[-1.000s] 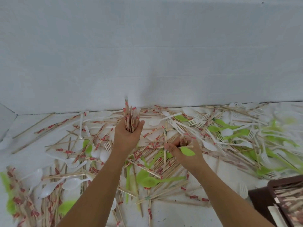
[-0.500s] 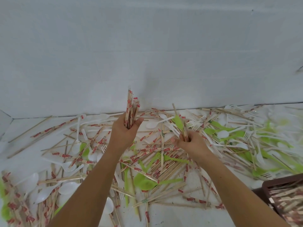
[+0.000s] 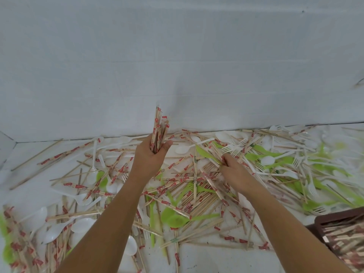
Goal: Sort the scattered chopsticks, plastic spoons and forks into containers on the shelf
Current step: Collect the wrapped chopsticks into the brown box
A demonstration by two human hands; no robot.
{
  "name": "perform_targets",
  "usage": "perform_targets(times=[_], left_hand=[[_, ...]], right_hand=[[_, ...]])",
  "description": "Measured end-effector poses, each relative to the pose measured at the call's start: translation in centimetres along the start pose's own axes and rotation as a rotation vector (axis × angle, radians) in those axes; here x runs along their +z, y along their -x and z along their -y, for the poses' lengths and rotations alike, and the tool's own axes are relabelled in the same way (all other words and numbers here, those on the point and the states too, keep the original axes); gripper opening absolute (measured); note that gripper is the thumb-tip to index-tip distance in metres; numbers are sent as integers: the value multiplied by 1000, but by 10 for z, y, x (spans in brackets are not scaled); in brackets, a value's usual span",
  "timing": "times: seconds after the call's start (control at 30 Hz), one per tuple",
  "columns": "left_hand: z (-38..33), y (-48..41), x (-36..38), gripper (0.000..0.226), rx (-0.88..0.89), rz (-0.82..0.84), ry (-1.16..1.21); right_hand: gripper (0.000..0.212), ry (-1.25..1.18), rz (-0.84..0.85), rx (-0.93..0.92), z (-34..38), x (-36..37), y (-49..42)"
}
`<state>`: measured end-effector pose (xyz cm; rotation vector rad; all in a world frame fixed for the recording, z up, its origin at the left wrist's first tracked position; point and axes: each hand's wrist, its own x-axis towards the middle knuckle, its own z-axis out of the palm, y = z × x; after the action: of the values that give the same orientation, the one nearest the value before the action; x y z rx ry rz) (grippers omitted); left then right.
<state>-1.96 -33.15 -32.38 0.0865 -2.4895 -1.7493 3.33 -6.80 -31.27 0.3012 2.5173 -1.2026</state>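
While the left hand (image 3: 149, 156) grips an upright bundle of red-printed, paper-sleeved wooden chopsticks (image 3: 159, 131), sorting looks barely begun.
At three o'clock of it the right hand (image 3: 234, 170) digs curled fingers into the heap (image 3: 197, 196); whether they hold anything I cannot tell. All round lie white plastic forks (image 3: 234, 148) and lime-green plastic spoons (image 3: 177, 220); at five o'clock a brown tray (image 3: 338, 218) holds some chopsticks.

No words or numbers are legible; red printing on the paper-wrapped wooden chopsticks (image 3: 160, 127) is too blurred to read.
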Motion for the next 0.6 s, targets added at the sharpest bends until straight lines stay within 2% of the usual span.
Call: perform_targets(times=[0.13, 0.23, 0.3, 0.47, 0.53, 0.6], left_hand=[[0, -1, -1, 23, 5, 1, -15], [-1, -1, 0, 22, 6, 5, -16], [0, -1, 1, 22, 11, 8, -20], [3, -1, 0, 24, 14, 9, -36], [3, 0, 0, 25, 17, 7, -41], [3, 0, -1, 25, 15, 8, -40]], right_hand=[[22, 311, -42, -84, -10, -3, -9], [24, 459, 5, -39, -15, -5, -13], [33, 491, 24, -9, -15, -6, -14], [34, 531, -12, -34, -19, -5, -15], [31, 512, -40, -40, -20, -5, -14], [19, 443, -85, -24, -20, -6, -12]])
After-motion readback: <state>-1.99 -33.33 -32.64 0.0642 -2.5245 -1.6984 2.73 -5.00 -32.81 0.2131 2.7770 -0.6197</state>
